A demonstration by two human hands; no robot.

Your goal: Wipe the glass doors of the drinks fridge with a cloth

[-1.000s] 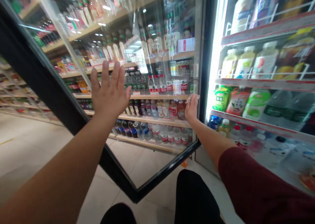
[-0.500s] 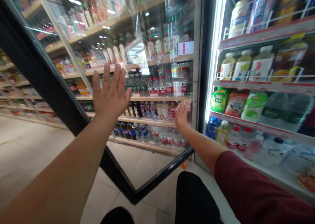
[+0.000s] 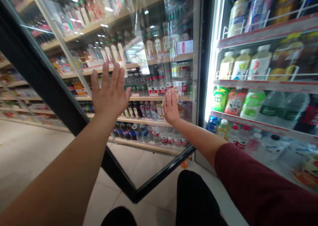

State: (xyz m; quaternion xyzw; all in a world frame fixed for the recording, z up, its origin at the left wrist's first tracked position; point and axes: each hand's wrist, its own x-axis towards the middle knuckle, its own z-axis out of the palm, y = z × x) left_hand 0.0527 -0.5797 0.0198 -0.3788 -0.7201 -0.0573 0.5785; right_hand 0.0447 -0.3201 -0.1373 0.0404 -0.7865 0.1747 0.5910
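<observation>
The black-framed glass door (image 3: 135, 195) of a drinks fridge stands swung open before me. My left hand (image 3: 109, 95) lies flat against its glass, fingers spread and holding nothing. To the right and slightly lower, my right hand (image 3: 172, 111) presses a crumpled, light patterned cloth (image 3: 177, 92) onto the same pane. The cloth shows around the fingertips; the rest is hidden under the palm.
The lit fridge, with bottles and pouches (image 3: 252, 103) on wire-fronted shelves, is at the right. Through the glass, wooden shelves (image 3: 149, 120) hold rows of bottles. My knees (image 3: 196, 196) are below, over the tiled floor (image 3: 32, 159).
My right hand has slid the cloth left and slightly up across the glass. My left hand stays flat on the pane. The view has shifted slightly.
</observation>
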